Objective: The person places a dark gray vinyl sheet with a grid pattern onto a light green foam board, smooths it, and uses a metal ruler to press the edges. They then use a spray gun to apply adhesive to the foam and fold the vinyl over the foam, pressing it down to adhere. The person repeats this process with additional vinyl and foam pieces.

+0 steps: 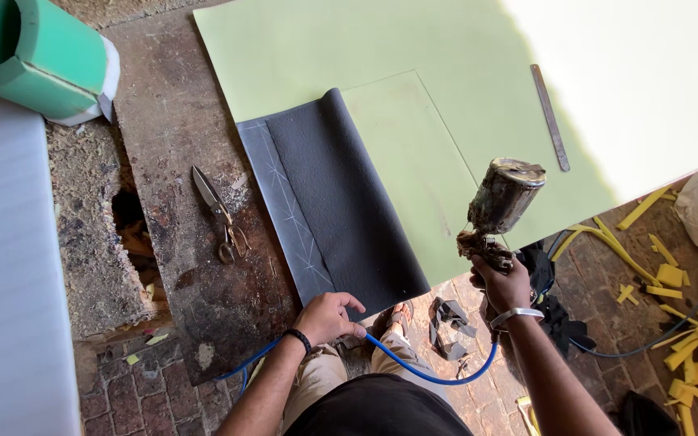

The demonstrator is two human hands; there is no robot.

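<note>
My right hand (501, 284) grips a dirty spray gun (496, 206) with a metal cup on top, held above the near edge of a pale green foam sheet (365, 48). A blue hose (438, 373) runs from the gun under my arms. My left hand (329, 316) rests on the near edge of a dark grey leather-like sheet (341, 202), which is folded back on itself so that its paler underside with chalk lines (283, 206) shows along the left.
Scissors (218, 214) lie on the worn wooden bench (171, 121) left of the grey sheet. A metal ruler (551, 117) lies on the foam. A green foam roll (38, 56) sits far left. Yellow foam offcuts (680, 323) litter the brick floor at right.
</note>
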